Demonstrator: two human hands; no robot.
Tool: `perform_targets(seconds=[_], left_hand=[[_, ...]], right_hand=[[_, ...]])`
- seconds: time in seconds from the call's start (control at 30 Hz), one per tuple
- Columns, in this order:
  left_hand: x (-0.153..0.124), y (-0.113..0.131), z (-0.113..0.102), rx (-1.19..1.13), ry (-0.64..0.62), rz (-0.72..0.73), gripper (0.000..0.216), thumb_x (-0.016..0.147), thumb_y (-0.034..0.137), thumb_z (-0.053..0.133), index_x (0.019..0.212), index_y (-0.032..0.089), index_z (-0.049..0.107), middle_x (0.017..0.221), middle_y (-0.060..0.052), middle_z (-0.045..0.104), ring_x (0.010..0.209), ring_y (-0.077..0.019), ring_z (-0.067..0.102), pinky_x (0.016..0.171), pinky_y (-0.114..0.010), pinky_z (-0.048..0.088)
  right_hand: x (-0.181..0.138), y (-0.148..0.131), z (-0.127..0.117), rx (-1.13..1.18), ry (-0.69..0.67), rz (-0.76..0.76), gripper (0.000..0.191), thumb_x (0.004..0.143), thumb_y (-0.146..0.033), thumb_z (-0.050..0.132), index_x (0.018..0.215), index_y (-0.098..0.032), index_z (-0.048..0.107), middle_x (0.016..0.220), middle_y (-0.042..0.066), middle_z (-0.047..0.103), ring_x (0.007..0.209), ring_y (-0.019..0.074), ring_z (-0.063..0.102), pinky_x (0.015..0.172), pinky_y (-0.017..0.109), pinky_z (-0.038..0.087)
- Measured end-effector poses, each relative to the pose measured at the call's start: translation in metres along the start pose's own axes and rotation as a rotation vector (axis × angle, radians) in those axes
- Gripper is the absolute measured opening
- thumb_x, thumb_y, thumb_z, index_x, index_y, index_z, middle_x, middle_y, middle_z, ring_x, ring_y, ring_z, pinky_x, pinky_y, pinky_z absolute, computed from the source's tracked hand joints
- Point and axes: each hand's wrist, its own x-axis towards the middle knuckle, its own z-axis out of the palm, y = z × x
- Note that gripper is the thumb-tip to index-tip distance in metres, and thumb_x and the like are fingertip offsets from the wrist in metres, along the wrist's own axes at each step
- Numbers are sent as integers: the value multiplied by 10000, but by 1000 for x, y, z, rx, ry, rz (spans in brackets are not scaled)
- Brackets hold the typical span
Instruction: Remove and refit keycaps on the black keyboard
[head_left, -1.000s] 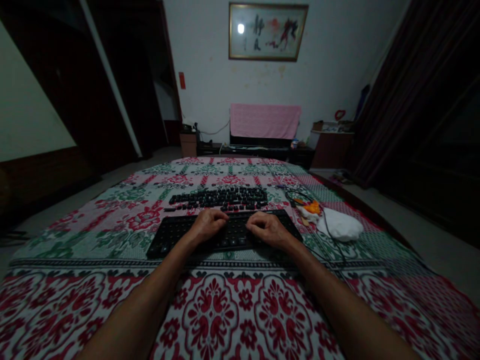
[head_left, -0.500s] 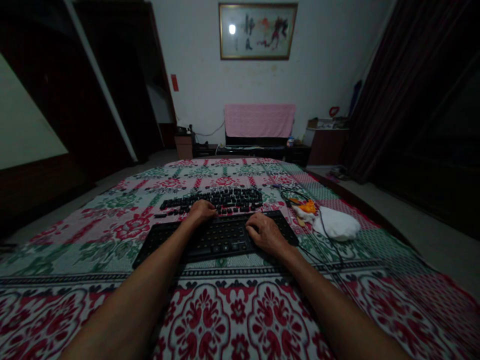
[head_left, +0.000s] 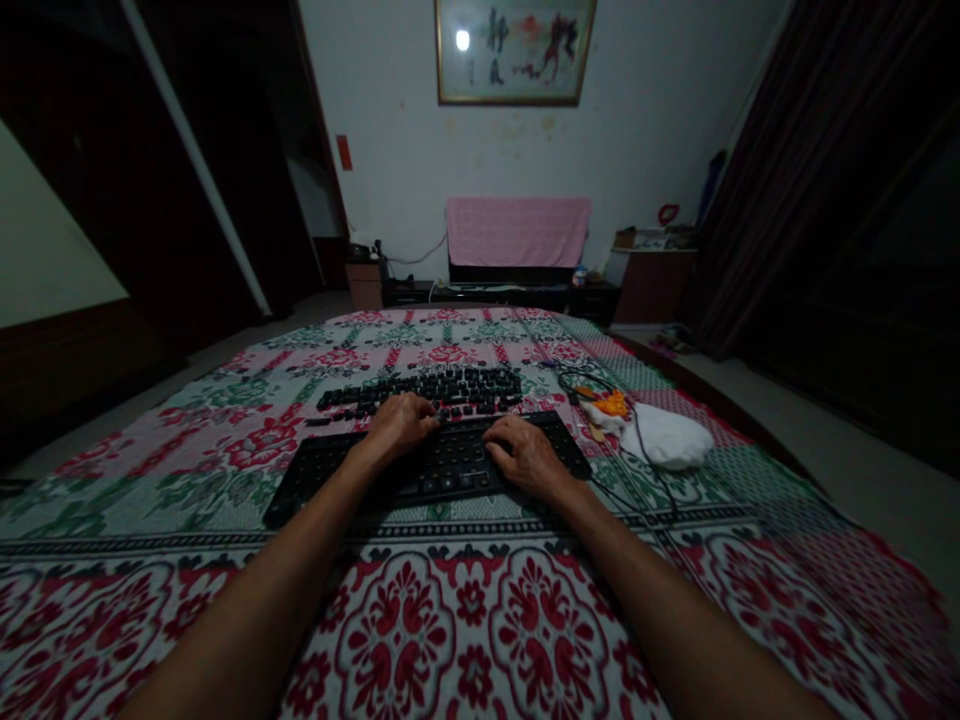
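A black keyboard (head_left: 461, 462) lies on the patterned cloth, most of its keycaps off and rows of small posts showing. Behind it, loose black keycaps (head_left: 450, 383) are laid out in rows. My left hand (head_left: 403, 422) is over the keyboard's far edge, its fingers bent and drawn together. Whatever is between those fingertips is too small and dark to make out. My right hand (head_left: 526, 456) rests on the right part of the keyboard with curled fingers, thumb and index fingertips down on it.
Right of the keyboard lie a white cloth bundle (head_left: 670, 437), an orange item (head_left: 615, 403) and a looped dark cable (head_left: 652, 470). The flowered cloth (head_left: 472, 610) covers the whole surface. Beyond it stand a low cabinet and a screen under a pink towel (head_left: 517, 232).
The view has tipped slightly downward. My left hand has shifted from beside the loose keycaps toward the keyboard's far edge. My right hand stays in about the same place on the keyboard.
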Motion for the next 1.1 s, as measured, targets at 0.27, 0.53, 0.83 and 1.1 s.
perform_targets(seconds=[0.27,0.53,0.83,1.1], left_hand=[[-34,16,7,-359,-138,176,289,661,364,566,856,185,682,756,9,668,675,-127,571,600,-203,394],[-37,25,10,-318,-159,256,258,670,324,547,817,169,692,647,12,627,633,-122,539,569,-202,354],[-39,35,8,-256,-150,290,245,671,300,549,832,184,693,680,-19,629,704,-146,543,623,-213,363],[-39,37,18,-196,-107,322,269,714,304,503,888,201,679,821,-29,645,734,-142,540,651,-217,375]], right_hand=[[1,-19,-4,186,-34,-81,187,733,-189,559,908,-185,623,870,53,595,832,149,544,747,281,435],[-1,-12,-6,192,-49,-74,183,741,-228,564,901,-168,631,850,51,606,807,139,557,736,262,437],[0,-16,-13,161,-138,-85,174,730,-212,565,885,-181,637,842,40,615,790,136,557,728,257,430],[1,-13,-20,66,-217,-87,168,721,-215,578,873,-175,637,827,37,618,775,138,554,709,249,420]])
